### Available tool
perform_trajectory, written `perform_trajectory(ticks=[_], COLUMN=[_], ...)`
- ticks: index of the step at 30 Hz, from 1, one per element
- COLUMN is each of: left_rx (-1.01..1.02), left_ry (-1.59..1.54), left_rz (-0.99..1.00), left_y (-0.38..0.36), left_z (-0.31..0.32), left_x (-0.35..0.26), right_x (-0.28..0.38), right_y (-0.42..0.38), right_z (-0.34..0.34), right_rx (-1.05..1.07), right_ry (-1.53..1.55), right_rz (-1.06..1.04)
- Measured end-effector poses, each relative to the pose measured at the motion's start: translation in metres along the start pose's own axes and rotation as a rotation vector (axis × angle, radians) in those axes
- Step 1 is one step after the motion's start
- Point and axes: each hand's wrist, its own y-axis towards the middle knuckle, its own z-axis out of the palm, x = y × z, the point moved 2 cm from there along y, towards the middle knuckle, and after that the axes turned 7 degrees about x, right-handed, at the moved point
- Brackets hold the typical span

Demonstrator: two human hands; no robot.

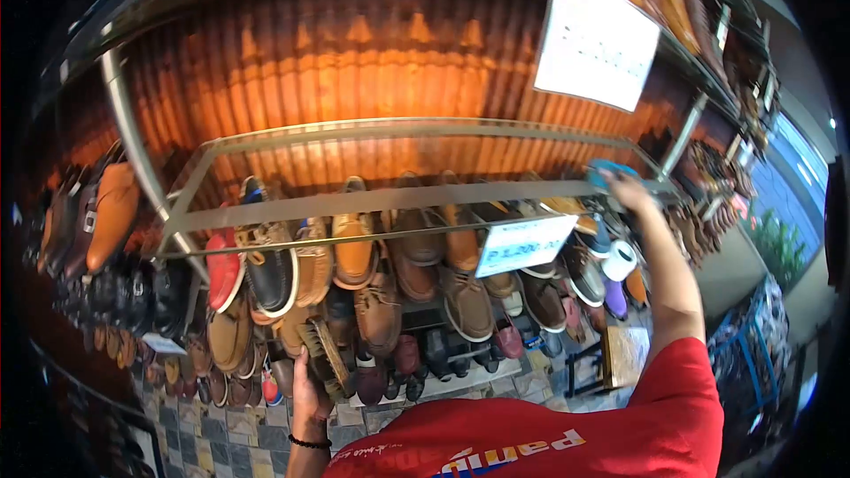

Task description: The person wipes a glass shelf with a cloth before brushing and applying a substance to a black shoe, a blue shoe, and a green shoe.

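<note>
My right hand (pixel 625 188) is closed on a blue cloth (pixel 609 173), which lies against the right end of the bare metal-framed shelf (pixel 328 204). Low at the centre left, my left hand (pixel 307 391) is wrapped round a brush (pixel 328 357) with dark bristles, held upright below the shoe rows. A dark bead bracelet circles my left wrist. Just under the shelf stand a red shoe (pixel 225 273), a black shoe with a white sole (pixel 268 274) and an orange-tan shoe (pixel 352 248).
A price sign (pixel 526 245) hangs on the shelf's front edge, and a larger white sign (pixel 597 37) hangs at the upper right. Black shoes (pixel 168 296) line the left side. A small wooden-topped stool (pixel 627 356) stands at the lower right.
</note>
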Motion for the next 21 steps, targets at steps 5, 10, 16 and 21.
perform_trajectory(ticks=[5, 10, 16, 21], left_rx=[0.113, 0.404, 0.263, 0.172], left_ry=[0.018, -0.008, -0.086, -0.011], left_rz=[-0.143, -0.284, -0.352, -0.186], left_y=[0.037, 0.059, 0.058, 0.065], left_z=[0.051, 0.102, 0.110, 0.102], left_x=[0.032, 0.067, 0.088, 0.104], right_x=[0.281, 0.304, -0.037, -0.111], right_y=[-0.165, -0.197, 0.020, 0.061], right_z=[0.020, 0.026, -0.009, -0.042], right_rx=[0.104, 0.123, 0.154, 0.095], right_ry=[0.229, 0.174, 0.083, 0.074], right_rz=[-1.180, -1.290, -0.214, 0.676])
